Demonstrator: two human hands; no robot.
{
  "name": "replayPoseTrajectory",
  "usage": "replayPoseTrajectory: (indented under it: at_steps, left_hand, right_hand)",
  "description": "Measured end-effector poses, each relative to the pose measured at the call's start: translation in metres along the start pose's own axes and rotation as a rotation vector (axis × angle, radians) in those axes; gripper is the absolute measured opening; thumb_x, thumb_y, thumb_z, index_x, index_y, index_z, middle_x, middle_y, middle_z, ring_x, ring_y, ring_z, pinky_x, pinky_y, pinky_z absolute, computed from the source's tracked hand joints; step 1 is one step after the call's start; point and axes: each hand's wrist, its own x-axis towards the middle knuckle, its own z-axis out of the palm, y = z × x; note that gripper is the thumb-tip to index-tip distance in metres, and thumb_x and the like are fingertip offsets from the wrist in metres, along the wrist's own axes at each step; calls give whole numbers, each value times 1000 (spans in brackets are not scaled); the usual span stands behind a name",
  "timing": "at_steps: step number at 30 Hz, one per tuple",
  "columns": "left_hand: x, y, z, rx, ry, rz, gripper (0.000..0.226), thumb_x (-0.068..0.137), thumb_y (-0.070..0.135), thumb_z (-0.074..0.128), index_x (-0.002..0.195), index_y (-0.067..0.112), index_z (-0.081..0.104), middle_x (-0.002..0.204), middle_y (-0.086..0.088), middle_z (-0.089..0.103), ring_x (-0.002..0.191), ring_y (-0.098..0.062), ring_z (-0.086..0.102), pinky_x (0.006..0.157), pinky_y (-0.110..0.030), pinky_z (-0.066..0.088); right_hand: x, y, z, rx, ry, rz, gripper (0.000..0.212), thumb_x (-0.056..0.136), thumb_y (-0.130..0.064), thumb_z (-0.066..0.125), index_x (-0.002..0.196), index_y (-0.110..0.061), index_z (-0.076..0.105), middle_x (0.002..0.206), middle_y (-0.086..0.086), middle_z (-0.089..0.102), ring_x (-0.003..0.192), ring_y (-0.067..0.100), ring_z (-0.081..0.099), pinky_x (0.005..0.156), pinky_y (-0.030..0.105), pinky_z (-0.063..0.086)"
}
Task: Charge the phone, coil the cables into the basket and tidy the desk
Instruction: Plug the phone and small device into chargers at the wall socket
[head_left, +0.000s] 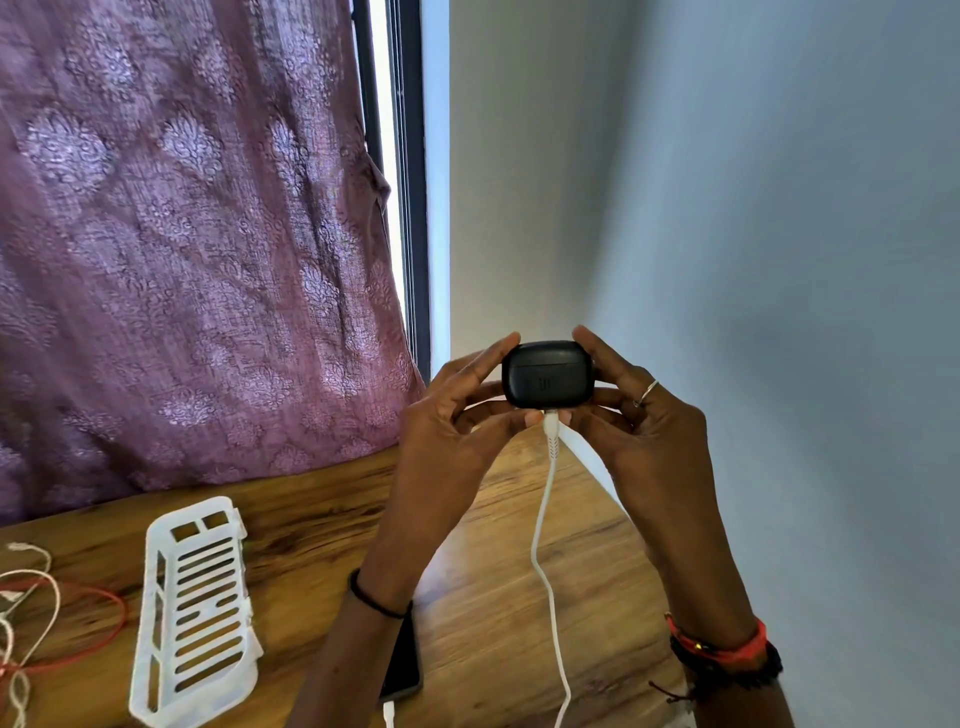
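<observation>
At centre frame, left hand (457, 410) and right hand (639, 421) are gripping a black case (546, 373) by its ends. White cable (543, 519) is hanging from its underside. Case logo unreadable. Lower centre, phone (402, 660) is lying beneath left forearm.

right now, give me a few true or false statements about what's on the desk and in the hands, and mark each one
1. The left hand and right hand both hold the black case. True.
2. A white cable runs into the case's underside. True.
3. The basket holds coiled cables. False: nothing shows in it; the loose cables lie on the desk to its left.
4. The phone is in the right hand. False: it lies on the desk, partly under the left forearm.
</observation>
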Motion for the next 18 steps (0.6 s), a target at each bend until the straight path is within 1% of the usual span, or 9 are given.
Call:
replayPoseTrajectory:
  at_steps: [2, 5, 9, 12, 14, 17, 18]
  left_hand:
    - [0, -2, 0, -9, 8, -4, 63, 73, -5, 70, 117, 37, 51, 117, 5, 57, 97, 6, 62, 80, -6, 46]
    - [1, -3, 1, -15, 12, -13, 63, 73, -5, 70, 116, 38, 52, 116, 6, 57, 96, 6, 63, 79, -7, 47]
    - [1, -9, 1, -24, 15, -33, 63, 74, -5, 70, 117, 37, 51, 115, 5, 56, 95, 6, 63, 78, -6, 47]
    - [-1, -19, 1, -17, 15, -58, 62, 73, -2, 71, 119, 35, 51, 116, 5, 56, 97, 6, 62, 80, -8, 47]
    - [-3, -29, 0, -7, 16, -81, 61, 73, -1, 72, 120, 34, 52, 118, 4, 56, 99, 5, 62, 81, -10, 48]
    - [-6, -47, -3, -9, 28, -126, 60, 72, -1, 73, 120, 31, 55, 123, -2, 58, 102, -3, 64, 83, -16, 51]
    - [-7, -54, -3, -6, 34, -140, 60, 72, -1, 73, 120, 30, 55, 123, -3, 59, 102, -4, 64, 83, -17, 51]
  right_hand:
    - [0, 0, 0, 23, -2, 13, 56, 79, -9, 70, 112, -48, 47, 109, -20, 56, 84, -26, 54, 70, -7, 38]
    - [0, 1, 0, 47, -10, 32, 54, 78, -12, 71, 115, -44, 48, 108, -18, 58, 83, -26, 54, 68, -7, 39]
    - [3, 6, 1, 39, -32, 51, 56, 79, -11, 71, 110, -50, 47, 110, -17, 57, 83, -25, 55, 68, -7, 39]
    - [4, 16, 4, 31, -59, 85, 57, 79, -10, 72, 114, -48, 48, 112, -12, 61, 87, -7, 62, 72, -4, 42]
    - [3, 25, 9, 24, -80, 117, 57, 79, -12, 72, 118, -45, 48, 113, -8, 62, 93, 1, 62, 76, -1, 43]
    - [2, 42, 18, 4, -100, 150, 57, 81, -10, 71, 121, -44, 47, 108, -10, 61, 93, 1, 60, 78, 1, 43]
    - [2, 48, 21, 7, -104, 160, 58, 81, -8, 70, 122, -42, 48, 107, -9, 61, 93, 2, 60, 80, 3, 45]
